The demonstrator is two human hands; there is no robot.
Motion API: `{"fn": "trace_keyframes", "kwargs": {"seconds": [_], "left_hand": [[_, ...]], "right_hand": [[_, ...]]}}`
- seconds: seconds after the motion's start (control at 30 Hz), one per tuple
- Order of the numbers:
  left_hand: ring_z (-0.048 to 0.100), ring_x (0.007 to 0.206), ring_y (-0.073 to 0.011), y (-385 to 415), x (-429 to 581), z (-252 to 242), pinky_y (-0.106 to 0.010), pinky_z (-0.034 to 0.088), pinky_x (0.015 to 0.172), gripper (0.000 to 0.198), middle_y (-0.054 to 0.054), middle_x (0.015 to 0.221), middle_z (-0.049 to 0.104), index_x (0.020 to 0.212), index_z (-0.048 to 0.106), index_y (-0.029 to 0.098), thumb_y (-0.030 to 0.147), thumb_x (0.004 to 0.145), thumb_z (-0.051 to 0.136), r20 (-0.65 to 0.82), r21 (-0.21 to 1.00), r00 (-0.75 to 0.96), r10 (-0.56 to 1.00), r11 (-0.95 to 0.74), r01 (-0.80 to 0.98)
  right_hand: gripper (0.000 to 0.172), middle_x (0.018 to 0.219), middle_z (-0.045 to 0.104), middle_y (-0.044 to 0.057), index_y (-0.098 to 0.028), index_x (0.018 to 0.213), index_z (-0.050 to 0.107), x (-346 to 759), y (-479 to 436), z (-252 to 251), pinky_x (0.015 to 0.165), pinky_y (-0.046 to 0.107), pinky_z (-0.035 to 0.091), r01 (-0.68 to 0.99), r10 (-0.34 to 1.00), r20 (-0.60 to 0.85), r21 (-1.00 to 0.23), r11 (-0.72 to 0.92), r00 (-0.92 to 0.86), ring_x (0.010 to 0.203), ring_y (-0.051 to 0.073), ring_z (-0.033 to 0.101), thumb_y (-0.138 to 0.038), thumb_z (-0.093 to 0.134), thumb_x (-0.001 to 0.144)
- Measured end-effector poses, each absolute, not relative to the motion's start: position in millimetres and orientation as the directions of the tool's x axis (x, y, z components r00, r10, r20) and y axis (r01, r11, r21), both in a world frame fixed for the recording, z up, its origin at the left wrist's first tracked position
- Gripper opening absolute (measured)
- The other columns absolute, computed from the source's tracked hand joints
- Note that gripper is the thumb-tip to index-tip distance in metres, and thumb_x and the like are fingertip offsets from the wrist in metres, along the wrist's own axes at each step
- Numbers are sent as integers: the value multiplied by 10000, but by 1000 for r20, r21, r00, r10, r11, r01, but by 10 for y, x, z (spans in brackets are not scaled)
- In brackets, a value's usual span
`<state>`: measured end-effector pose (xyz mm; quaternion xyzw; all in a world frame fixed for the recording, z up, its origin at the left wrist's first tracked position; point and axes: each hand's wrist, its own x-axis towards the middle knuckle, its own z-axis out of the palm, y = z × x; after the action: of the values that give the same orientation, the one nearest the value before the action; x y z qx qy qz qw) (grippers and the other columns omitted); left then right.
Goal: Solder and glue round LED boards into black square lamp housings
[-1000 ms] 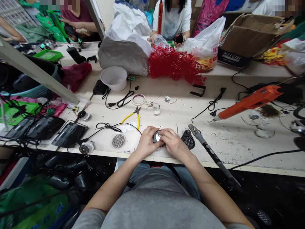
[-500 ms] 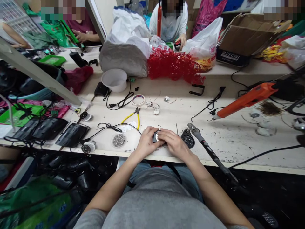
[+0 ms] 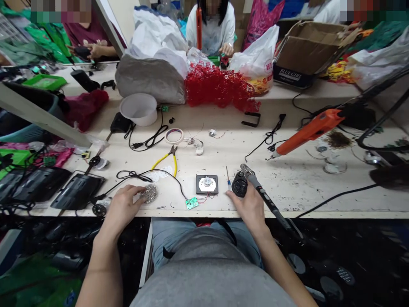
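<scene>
Behind the bench, cardboard box (image 3: 306,51) reads "BLUEGIRL"; left hand (image 3: 123,209) touches screw dish (image 3: 149,193).

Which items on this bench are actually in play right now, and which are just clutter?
In play:
left hand at screw dish
right hand on black part, by soldering iron
square module, green board

Lying about:
pliers
tape roll
white bowl
orange glue gun
red mesh

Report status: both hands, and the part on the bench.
Left hand at the dish of small metal bits. Right hand at the black round part. Square module lies free between.
</scene>
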<state>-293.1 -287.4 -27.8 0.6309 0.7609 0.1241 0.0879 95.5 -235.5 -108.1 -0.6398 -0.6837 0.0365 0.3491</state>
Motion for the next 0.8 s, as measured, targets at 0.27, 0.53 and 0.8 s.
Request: {"fn": "trace_keyframes", "kwargs": {"seconds": [0.27,0.53,0.8], "left_hand": [[652,935,-294,-2834,-2897,-421,-395,525,840,403,-107,1021,715,1071,715,212,457,825,510,-3,281,-96,995,93,955],[666,813,-256,-2716,-2839,-365,-339,520,737,237,-75,864,710,803,647,231,425,774,512,-90,308,-111,990,134,942],[703,831,-279,-2759,-2858,-345,-356,529,762,293,-76,868,759,821,683,254,458,826,472,-12,321,-142,990,138,937]], "right_hand": [[585,1124,632,202,-135,1324,555,1067,-2324,-1108,886,568,531,843,927,376,-497,207,-5,1037,371,588,-585,516,953],[618,1188,613,223,-120,1381,517,994,-2345,-1138,927,599,508,834,930,368,-516,193,13,1107,385,556,-573,514,961],[538,1158,634,218,-127,1363,527,1217,-2286,-1177,914,578,525,850,889,456,-483,209,41,1072,370,583,-504,496,980]]}}
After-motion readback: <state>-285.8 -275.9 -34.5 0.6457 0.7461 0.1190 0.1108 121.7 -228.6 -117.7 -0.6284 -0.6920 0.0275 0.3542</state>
